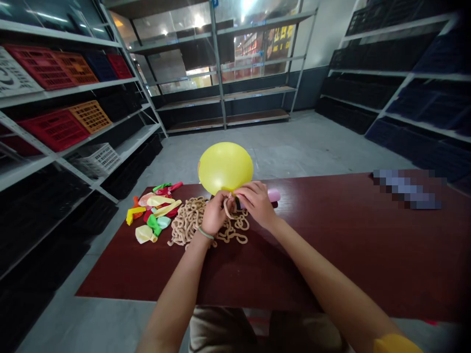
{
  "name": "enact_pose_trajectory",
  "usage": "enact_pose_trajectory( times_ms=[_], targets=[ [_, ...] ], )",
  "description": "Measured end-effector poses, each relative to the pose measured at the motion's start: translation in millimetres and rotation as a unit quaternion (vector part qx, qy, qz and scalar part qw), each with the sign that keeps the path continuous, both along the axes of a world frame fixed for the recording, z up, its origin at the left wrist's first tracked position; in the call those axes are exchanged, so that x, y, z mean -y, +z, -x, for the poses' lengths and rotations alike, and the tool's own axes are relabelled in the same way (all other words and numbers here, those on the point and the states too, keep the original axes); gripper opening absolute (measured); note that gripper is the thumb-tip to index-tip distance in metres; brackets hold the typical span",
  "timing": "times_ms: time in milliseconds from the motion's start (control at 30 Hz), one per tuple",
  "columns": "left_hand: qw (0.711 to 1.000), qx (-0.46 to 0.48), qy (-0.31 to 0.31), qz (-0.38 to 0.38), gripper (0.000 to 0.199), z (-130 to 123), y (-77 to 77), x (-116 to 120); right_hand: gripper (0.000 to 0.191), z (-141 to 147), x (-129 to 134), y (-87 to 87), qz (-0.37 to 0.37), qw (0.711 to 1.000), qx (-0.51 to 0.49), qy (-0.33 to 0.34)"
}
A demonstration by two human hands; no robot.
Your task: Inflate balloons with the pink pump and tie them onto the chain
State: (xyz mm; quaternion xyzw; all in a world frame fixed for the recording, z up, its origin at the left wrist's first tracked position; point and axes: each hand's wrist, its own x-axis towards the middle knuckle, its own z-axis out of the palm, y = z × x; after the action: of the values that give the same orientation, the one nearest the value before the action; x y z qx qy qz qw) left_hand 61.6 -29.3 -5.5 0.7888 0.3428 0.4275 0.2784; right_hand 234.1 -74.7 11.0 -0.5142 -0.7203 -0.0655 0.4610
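An inflated yellow balloon (225,166) stands just beyond my hands, its neck end toward me. My left hand (215,214) is closed on a tan rope (228,208), which loops out near the balloon's neck. My right hand (258,203) pinches at the balloon's neck, fingers bent close together. Exactly how rope and neck meet is hidden by my fingers. Under and left of my hands lies a tangled heap of the same tan rope (187,223). A pink cylindrical object (274,195) shows partly behind my right hand.
Several uninflated balloons (156,223) in mixed colours lie left of the rope heap on the dark red table (331,235). A blurred patch (406,189) covers something at the far right. Metal shelves (221,73) and shelves with coloured crates (55,130) stand around the table.
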Motion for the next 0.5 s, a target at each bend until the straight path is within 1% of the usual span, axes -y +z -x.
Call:
enact_pose_trajectory(
  times_ms=[100,233,367,500],
  targets=[
    [0.994,-0.067,-0.006,-0.088,0.011,1.8,0.2,0.1,0.020,-0.7,-0.6,-1.1,-0.004,1.000,0.018,-0.004],
    [0.985,-0.107,-0.016,-0.137,0.011,1.1,1.4,1.0,0.020,-5.1,0.0,-1.2,-0.023,0.998,0.065,-0.005],
    [0.984,-0.107,-0.024,-0.141,0.010,1.7,3.2,2.1,0.020,-7.9,1.6,0.1,-0.036,0.993,0.111,-0.006],
    [0.994,-0.053,-0.004,-0.099,0.010,3.6,1.5,2.6,0.016,-4.7,1.2,-2.4,-0.040,0.991,0.124,-0.009]
  ],
)
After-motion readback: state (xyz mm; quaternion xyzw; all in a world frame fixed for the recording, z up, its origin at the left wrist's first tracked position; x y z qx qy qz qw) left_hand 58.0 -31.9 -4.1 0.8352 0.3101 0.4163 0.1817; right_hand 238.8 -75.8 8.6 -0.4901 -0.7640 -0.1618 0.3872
